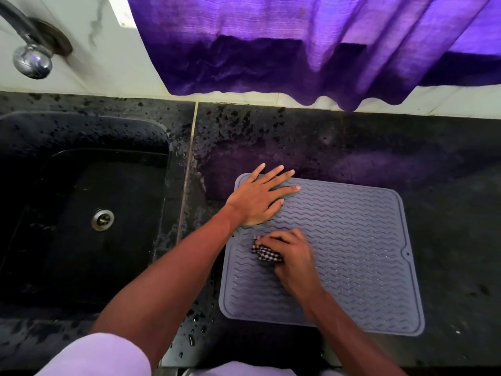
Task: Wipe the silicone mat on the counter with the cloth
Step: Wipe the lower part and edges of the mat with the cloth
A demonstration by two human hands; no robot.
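Head view: left hand flat on grey mat (wavy ridges); right hand clutches checked cloth.

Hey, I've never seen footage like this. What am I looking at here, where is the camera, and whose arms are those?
There is no machine here. A person wears one camera on the head, looking down, so the arms are their own. A grey silicone mat lies on a dark, wet counter, to the right of a black sink with a tap above it. The left hand lies flat on the mat's far left corner, seemingly to steady it. The right hand grips a bunched checked cloth against the mat. A purple curtain hangs behind.
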